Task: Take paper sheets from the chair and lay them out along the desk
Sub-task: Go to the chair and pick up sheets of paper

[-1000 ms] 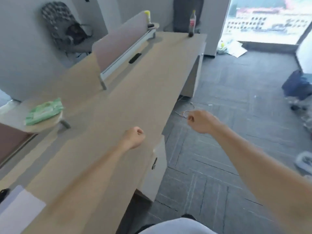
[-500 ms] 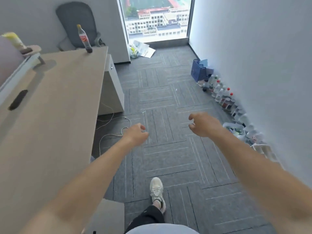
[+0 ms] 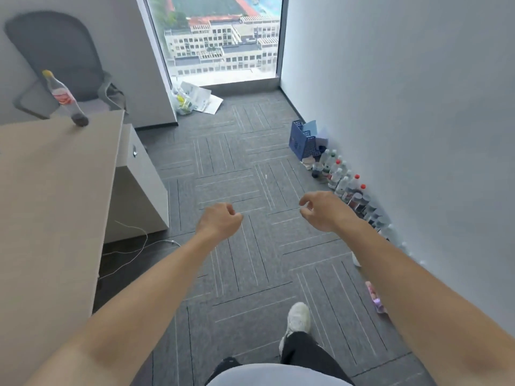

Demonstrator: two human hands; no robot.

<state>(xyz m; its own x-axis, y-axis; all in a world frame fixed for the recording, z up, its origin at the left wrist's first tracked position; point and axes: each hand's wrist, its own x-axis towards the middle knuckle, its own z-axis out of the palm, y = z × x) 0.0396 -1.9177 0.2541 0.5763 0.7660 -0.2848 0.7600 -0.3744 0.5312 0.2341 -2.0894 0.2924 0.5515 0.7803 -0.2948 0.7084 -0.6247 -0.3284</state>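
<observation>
Two bare arms stretch over grey carpet [image 3: 237,162]. Left grip [image 3: 218,221] curled into a fist, right grip [image 3: 320,211] loosely curled, both holding nothing. Table [image 3: 55,190] at left; chair [image 3: 55,51] beyond its far edge.

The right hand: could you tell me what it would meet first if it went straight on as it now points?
Nothing close: the right hand points over open carpet toward the papers below the window, though depth is unclear.

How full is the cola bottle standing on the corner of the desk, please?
Nearly empty: the cola bottle on the desk shows dark liquid only at its base and looks clear above that.
</observation>
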